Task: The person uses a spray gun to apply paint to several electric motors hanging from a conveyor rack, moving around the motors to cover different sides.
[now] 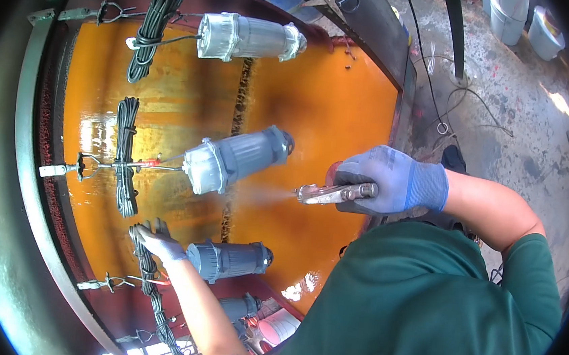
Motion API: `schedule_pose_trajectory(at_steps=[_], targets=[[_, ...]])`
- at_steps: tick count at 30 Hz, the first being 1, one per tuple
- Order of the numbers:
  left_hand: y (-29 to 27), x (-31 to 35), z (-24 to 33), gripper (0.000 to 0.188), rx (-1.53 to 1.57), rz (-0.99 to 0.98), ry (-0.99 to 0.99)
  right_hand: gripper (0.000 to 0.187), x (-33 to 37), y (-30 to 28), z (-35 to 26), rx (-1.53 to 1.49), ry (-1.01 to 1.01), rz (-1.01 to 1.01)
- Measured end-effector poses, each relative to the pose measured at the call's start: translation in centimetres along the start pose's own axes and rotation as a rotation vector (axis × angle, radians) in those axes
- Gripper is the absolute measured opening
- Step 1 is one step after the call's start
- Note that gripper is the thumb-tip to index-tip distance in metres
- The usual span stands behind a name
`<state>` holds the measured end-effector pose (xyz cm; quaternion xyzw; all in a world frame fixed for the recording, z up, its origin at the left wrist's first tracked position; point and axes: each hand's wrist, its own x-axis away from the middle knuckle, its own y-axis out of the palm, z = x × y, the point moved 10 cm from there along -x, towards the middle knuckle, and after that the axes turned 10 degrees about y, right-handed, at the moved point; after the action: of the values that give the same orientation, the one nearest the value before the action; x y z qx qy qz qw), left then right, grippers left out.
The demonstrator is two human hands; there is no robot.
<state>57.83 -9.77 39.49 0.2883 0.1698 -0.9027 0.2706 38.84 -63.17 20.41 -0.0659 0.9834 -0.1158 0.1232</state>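
Observation:
My gloved right hand (385, 183) is closed round a metal spray gun (337, 193), whose nozzle points left. A pale mist leaves it toward the lower side of a ribbed cylindrical motor (238, 160), silvery at its left end and grey-blue farther right. The gun stays apart from the motor. My gloved left hand (160, 240) is closed on the upper end of a bundled black cable (148, 267), beside a darker grey-blue motor (230, 260). Its fingertips are partly hard to make out.
Another silvery motor (249, 38) hangs at the far side with its cable bundle (154, 24). Hooks (81, 166) fasten to a curved metal frame (27, 121). Behind lies a wet orange-coated panel (317, 113). Grey buckets (508, 21) and a hose (464, 92) are on the floor at far right.

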Motion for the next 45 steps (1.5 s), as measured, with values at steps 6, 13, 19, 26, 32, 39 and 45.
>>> schedule_pose_trajectory(at_steps=[6,13,19,26,32,39,45], targets=[[-2.5,17.7,-14.7,0.017,0.059,-0.114,-0.317,0.022,0.5,-1.9,0.8,-0.122,-0.031,0.205],[-8.9,45.8,-27.6,0.018,-0.241,-0.459,-0.833,0.022,2.3,-1.4,2.1,-0.085,0.032,0.275],[-17.5,53.3,-31.7,0.029,-0.758,-1.075,-0.499,0.023,2.5,2.1,3.4,0.163,0.097,0.004],[-18.5,52.6,-31.6,0.033,-0.69,-1.123,-0.574,0.023,2.1,0.2,1.7,0.05,-0.041,0.147],[-15.5,49.4,-29.9,0.037,-0.617,-0.867,-0.448,0.022,0.7,0.2,0.9,0.094,0.014,0.092],[2.4,24.8,-8.2,0.062,-0.237,-0.534,0.08,0.021,0.0,0.4,4.3,0.172,0.1,0.092],[13.2,10.1,18.4,0.07,-0.231,-0.299,0.825,0.021,1.0,-1.7,2.9,-0.321,0.131,0.233]])
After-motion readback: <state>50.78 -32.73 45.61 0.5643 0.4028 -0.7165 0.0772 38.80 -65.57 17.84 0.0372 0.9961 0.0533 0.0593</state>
